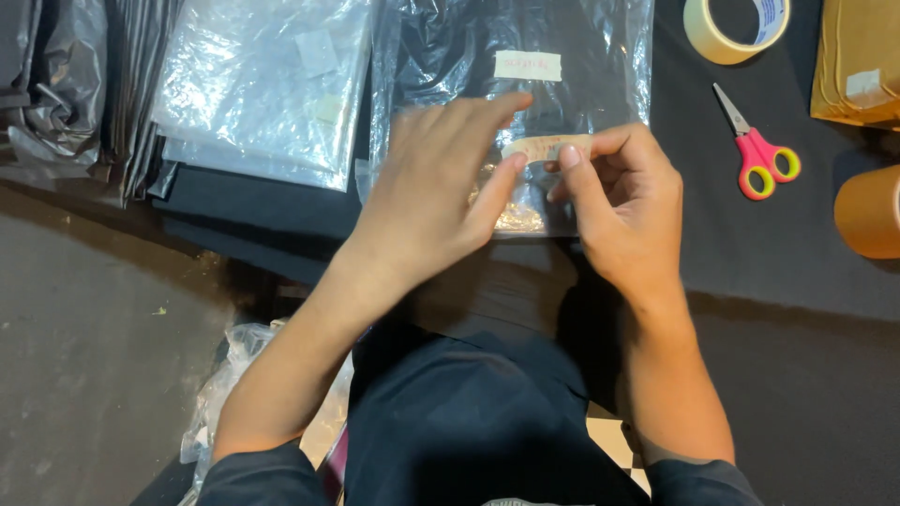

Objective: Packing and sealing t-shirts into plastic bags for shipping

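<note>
The left hand [436, 187] lies mostly open at the centre of the frame, its fingers stretched forward and close together, the thumb tip pressing on one end of a short strip of tan tape [546, 148]. The right hand [626, 208] is curled tighter: thumb and forefinger pinch the other end of the same strip, the remaining fingers folded in beneath. Between the two hands the strip runs level, lying on a clear plastic bag [600, 66] in the upper middle of the frame.

The bag is glossy and wrinkled, catching light in pale streaks, and holds something dark and flat that looks like folded cloth. A small pale rectangular label [528, 65] sits on it just above the strip. The bag lies on a tabletop [778, 272] covered in matte black fabric.

At the upper left is a stack of similar clear bags [262, 84], shiny and crumpled, resting on more dark cloth. At the upper right lie a roll of cream tape [705, 36], round with a hollow core, and scissors [757, 150] with pink handles lined in yellow and short metal blades. A brown tape roll [870, 212] shows at the right edge, and a brown paper parcel [858, 61] sits in the top right corner.
</note>
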